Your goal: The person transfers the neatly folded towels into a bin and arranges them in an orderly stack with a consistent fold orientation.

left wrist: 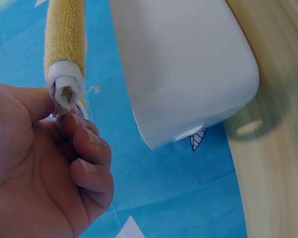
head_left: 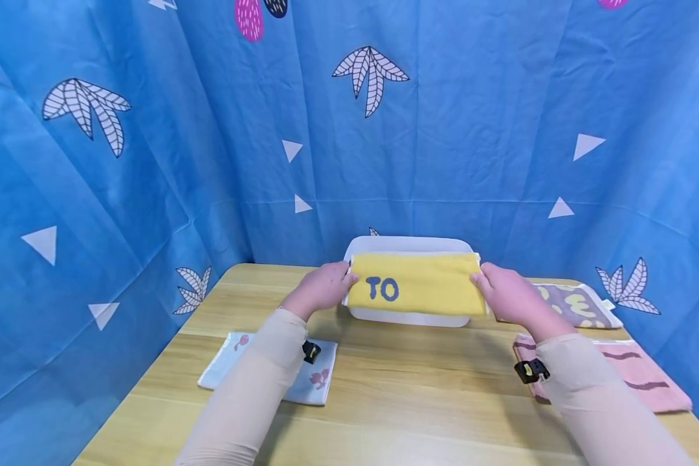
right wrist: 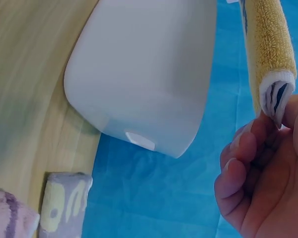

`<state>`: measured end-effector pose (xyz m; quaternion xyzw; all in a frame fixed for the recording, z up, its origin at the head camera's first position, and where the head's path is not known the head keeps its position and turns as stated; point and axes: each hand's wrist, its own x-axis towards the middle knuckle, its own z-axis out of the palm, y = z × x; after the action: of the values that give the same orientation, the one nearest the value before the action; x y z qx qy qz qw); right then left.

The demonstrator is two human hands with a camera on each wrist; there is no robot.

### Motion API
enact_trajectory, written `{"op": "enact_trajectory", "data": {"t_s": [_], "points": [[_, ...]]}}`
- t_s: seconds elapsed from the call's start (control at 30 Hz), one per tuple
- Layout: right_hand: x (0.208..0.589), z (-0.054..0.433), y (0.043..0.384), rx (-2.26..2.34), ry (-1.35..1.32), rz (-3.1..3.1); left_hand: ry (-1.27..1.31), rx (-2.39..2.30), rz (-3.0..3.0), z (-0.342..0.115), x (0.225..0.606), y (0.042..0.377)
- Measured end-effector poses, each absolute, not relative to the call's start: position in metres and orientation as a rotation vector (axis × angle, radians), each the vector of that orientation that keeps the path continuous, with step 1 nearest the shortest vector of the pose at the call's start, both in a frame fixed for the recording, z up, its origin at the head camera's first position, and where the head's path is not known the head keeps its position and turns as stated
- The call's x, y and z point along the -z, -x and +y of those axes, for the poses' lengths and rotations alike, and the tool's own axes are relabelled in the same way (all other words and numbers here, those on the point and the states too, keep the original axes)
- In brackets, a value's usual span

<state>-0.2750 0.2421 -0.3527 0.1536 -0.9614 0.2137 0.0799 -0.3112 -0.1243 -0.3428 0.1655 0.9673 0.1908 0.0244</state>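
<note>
A folded yellow towel (head_left: 425, 285) with the dark letters "TO" is stretched between both hands, over a white plastic bin (head_left: 410, 244) at the back of the table. The left hand (head_left: 324, 287) pinches its left end between thumb and fingers. At the opposite end the right hand (head_left: 503, 294) grips it the same way. Both wrist views show the towel's folded layers and white edging (left wrist: 65, 82) at the fingertips. In those views the towel is held apart from the bin's wall (right wrist: 139, 74), above its rim. Most of the bin's inside is hidden behind the towel.
On the wooden table (head_left: 396, 401), a folded light blue towel (head_left: 309, 382) lies at left, partly under the left forearm. A purple-and-yellow folded towel (head_left: 576, 305) and a pink striped one (head_left: 641, 375) lie at right. A blue patterned curtain (head_left: 443, 142) hangs behind.
</note>
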Motion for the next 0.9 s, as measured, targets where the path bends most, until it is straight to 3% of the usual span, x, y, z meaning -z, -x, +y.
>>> {"op": "enact_trajectory", "data": {"t_s": [0.9], "points": [[0.340,0.239,0.325,-0.604,-0.383,-3.008,-0.347,-0.541,3.007,-0.113,0.333,0.358]]}}
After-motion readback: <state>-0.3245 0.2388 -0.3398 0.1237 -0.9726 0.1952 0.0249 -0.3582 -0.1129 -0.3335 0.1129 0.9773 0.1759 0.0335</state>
